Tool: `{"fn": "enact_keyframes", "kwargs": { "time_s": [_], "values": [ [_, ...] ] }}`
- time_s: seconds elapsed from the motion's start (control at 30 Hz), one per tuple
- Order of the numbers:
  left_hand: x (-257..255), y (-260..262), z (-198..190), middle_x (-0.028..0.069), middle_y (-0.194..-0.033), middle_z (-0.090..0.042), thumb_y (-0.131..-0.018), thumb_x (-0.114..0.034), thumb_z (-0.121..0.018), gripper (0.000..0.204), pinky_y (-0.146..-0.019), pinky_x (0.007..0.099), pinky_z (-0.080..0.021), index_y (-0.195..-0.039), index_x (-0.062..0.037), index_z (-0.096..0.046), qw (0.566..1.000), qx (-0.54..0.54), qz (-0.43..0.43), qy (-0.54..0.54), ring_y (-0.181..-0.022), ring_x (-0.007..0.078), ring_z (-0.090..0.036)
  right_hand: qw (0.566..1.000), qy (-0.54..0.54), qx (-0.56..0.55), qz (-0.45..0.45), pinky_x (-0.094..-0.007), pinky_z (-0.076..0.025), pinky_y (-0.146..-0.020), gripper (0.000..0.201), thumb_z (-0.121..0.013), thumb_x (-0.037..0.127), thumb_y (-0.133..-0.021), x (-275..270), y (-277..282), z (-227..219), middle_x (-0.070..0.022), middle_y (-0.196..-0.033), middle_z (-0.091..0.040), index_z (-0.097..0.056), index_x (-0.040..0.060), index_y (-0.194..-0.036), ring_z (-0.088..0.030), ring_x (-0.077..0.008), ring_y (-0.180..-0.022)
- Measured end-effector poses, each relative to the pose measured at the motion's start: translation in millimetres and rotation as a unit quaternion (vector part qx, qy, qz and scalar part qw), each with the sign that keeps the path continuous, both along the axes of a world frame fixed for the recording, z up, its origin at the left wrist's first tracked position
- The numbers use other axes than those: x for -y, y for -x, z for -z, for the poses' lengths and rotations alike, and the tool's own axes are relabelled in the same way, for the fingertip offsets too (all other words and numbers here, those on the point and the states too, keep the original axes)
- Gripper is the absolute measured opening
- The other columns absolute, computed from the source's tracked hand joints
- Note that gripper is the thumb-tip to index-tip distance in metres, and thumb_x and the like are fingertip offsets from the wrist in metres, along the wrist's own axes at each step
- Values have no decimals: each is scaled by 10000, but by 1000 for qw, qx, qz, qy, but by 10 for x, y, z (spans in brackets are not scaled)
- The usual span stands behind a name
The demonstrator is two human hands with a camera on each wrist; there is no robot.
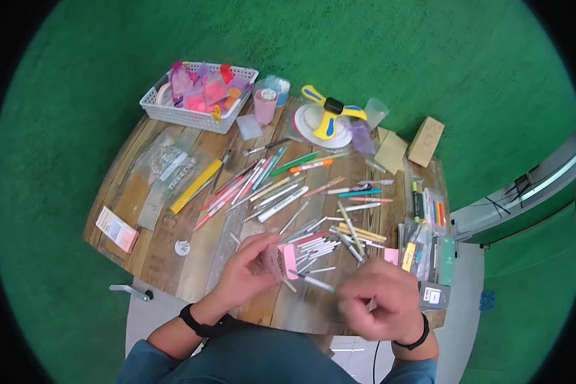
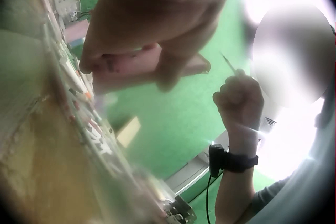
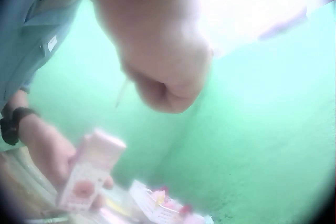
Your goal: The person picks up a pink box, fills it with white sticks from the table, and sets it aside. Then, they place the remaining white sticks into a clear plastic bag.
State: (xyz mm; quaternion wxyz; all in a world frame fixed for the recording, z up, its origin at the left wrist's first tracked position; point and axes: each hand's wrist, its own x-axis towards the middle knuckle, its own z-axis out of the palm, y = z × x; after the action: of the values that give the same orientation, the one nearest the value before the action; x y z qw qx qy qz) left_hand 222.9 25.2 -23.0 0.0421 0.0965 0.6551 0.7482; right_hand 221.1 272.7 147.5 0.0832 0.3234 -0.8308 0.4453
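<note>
Head view: we note the left hand (image 1: 240,275) clamped on a small pink box (image 1: 289,261), thumb one side, fingers the other. Box is held above the desk (image 1: 153,249), toward the middle of its near edge. Right hand (image 1: 381,301) is over the near right corner, blurred, fingers curled. From the left wrist view we make out a slim pointed stick (image 2: 229,65) jutting from that fist, pinched there; we cannot tell pen from brush.

Risks, as we judge them. Pointed end: a quick swing toward the box could scratch its printed face or prick the left thumb, the two hands being near each other. Box: it looks like thin card, so a harder squeeze might crush its sides; a looser one might let it drop among the short white sticks (image 1: 317,249) just beyond. Whether its end flap is up, we cannot tell, so a tilt might spill any contents.

Stick: if let slip, it would likely roll, either over the near edge or into the loose pens spread toward the right edge, where we would struggle to pick it out. Right forearm: a low sweep could knock the dark grey box (image 1: 434,296) at the near right corner. Cable (image 2: 208,198) at that wrist: slack, could snag.
</note>
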Motion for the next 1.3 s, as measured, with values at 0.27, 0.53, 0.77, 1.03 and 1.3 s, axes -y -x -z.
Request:
{"fn": "enact_keyframes", "kwargs": {
  "time_s": [0.27,0.53,0.77,1.03,1.3],
  "values": [
    [12,-70,-18,136,-1451,-517,-732,14,-824,725,-1113,385,-443,-1415,-61,-592,989,-91,-18,112,-1363,297,-516,990,-103,-84,-36,-335,-469,-602,288,-777,8,-710,144,-39,310,-41,-816,-646,-734,76,-987,-631,-215,-694],
    [-74,-256,-251,158,-1359,-577,-709,-17,-851,663,-1082,470,-461,-1337,-77,-645,952,-181,38,244,-1314,384,-535,989,-110,-101,-17,-331,-476,-661,313,-838,68,-757,132,-430,701,-49,-955,-668,-730,66,-1051,-656,-217,-827],
    [-146,-236,-294,144,-1352,-580,-684,-50,-888,659,-1069,447,-471,-1307,-82,-674,958,-134,123,221,-1287,363,-551,999,-40,17,11,-349,-496,-672,286,-856,141,-795,-53,-474,879,-43,-923,-665,-731,96,-1049,-658,-220,-782],
    [-30,-77,-355,94,-1372,-555,-714,-6,-848,740,-1071,395,-466,-1403,-50,-582,995,25,53,87,-1263,232,-569,959,-222,39,169,-435,-543,-723,166,-728,87,-863,-473,-27,898,-138,-938,-673,-715,41,-1022,-666,-367,-843],
    [216,-102,-300,81,-1341,-521,-740,92,-759,737,-1040,392,-515,-1430,13,-511,997,69,-30,-19,-1112,216,-669,880,-383,114,256,-515,-559,-795,232,-655,149,-903,-740,361,1718,-217,-985,-674,-695,37,-1102,-673,-419,-914]
  ]
}}
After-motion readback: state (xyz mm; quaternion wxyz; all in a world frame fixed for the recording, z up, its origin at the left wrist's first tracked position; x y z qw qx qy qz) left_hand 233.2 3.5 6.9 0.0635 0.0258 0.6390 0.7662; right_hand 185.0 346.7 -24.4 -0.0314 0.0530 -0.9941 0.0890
